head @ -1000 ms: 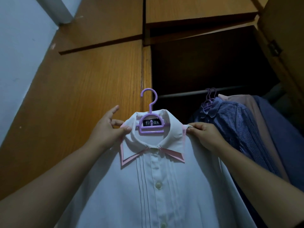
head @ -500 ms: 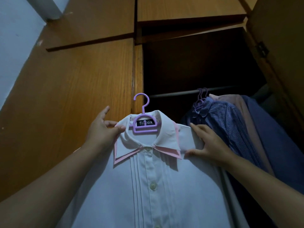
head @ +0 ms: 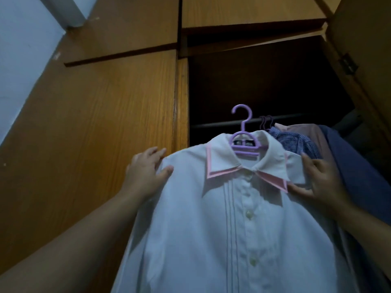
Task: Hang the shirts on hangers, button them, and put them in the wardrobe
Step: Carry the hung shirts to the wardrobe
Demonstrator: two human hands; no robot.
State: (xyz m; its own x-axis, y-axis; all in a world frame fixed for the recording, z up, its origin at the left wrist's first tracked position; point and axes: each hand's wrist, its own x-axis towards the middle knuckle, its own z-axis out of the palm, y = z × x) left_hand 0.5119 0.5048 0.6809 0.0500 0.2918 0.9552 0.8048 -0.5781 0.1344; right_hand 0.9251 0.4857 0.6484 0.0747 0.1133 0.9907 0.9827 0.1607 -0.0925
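Two bare hands hold a white shirt (head: 211, 229) up in front of an open wooden wardrobe (head: 127, 102). The shirt, buttoned down its front and trimmed in pink at the collar, hangs on a purple hanger (head: 243, 142) whose hook stands just in front of the dark rail (head: 211, 124), not over it. The left hand (head: 146, 170) grips the shirt's left shoulder, thumb on the front of the cloth and fingers curled behind it. The right hand (head: 319, 180) lies on the right shoulder beside the collar tip, fingers nearly straight against the cloth and thumb spread toward the collar; it pinches nothing that can be seen. Just right of the white shirt, three garments already hang from the rail: a blue checked shirt (head: 296, 142), a pinkish one (head: 306, 134) and a dark blue one (head: 359, 176). At far left, a pale wall (head: 21, 60) meets the closed wardrobe door.
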